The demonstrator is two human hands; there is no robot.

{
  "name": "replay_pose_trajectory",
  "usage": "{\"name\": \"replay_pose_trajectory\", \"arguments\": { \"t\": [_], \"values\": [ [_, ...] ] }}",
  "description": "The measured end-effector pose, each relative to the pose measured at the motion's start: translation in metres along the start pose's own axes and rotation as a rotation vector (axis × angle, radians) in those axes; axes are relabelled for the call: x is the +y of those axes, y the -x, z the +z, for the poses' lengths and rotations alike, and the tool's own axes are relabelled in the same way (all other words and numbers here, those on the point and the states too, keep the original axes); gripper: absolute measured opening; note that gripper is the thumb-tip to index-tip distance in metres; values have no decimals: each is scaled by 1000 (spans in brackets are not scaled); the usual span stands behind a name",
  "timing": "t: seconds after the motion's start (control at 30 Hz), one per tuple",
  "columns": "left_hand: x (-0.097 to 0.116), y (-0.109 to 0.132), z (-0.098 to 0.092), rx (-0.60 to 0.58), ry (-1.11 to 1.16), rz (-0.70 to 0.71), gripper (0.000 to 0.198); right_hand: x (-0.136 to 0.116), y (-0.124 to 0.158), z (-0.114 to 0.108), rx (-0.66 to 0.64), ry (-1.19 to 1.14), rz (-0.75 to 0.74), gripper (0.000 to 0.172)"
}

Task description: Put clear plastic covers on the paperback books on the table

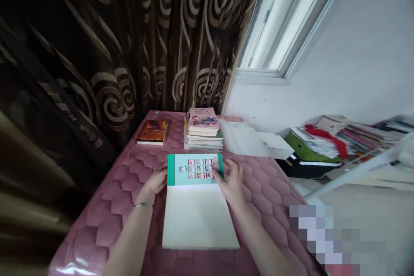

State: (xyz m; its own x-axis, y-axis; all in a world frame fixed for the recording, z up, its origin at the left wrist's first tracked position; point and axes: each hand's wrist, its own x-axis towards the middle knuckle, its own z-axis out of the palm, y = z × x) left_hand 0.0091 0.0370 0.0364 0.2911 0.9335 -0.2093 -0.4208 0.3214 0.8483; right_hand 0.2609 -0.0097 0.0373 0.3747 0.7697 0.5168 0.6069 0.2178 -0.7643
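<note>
A book (197, 207) lies in front of me on the pink quilted surface (110, 207), its green-edged cover with small pictures (194, 169) raised at the far end and blank pale pages showing below. My left hand (157, 180) rests at the cover's left edge, fingers curled against it; a thin bracelet circles that wrist. My right hand (230, 178) holds the cover's right edge, thumb and fingers pinched on it.
A stack of books (203, 130) stands behind, an orange book (152, 132) to its left, clear plastic sleeves (241, 137) to its right. Dark swirl-patterned curtains (113, 39) hang at the back. Right of the surface lies a cluttered pile of papers and boxes (323, 142) under a window.
</note>
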Motion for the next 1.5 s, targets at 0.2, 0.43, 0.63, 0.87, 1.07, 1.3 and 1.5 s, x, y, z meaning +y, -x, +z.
{"name": "replay_pose_trajectory", "arguments": {
  "t": [0.2,0.43,0.63,0.87,1.07,1.3,1.5],
  "values": [
    [1,4,6,-61,-38,46,36,-75,7,9,-327,509,-634,45],
    [-1,7,4,-30,-63,47,33,-85,28,30,-351,617,-674,46],
    [-5,3,-2,-5,-44,-11,31,-72,78,8,-459,632,-674,60],
    [-2,2,-4,-77,-45,-28,33,-61,97,9,-576,608,-630,68],
    [6,7,3,-100,-4,-37,22,-65,90,13,-573,622,-580,58],
    [6,11,4,-115,13,-30,21,-62,85,18,-534,614,-599,57],
    [4,19,6,-145,6,7,30,-60,79,23,-491,586,-613,56]
  ]
}}
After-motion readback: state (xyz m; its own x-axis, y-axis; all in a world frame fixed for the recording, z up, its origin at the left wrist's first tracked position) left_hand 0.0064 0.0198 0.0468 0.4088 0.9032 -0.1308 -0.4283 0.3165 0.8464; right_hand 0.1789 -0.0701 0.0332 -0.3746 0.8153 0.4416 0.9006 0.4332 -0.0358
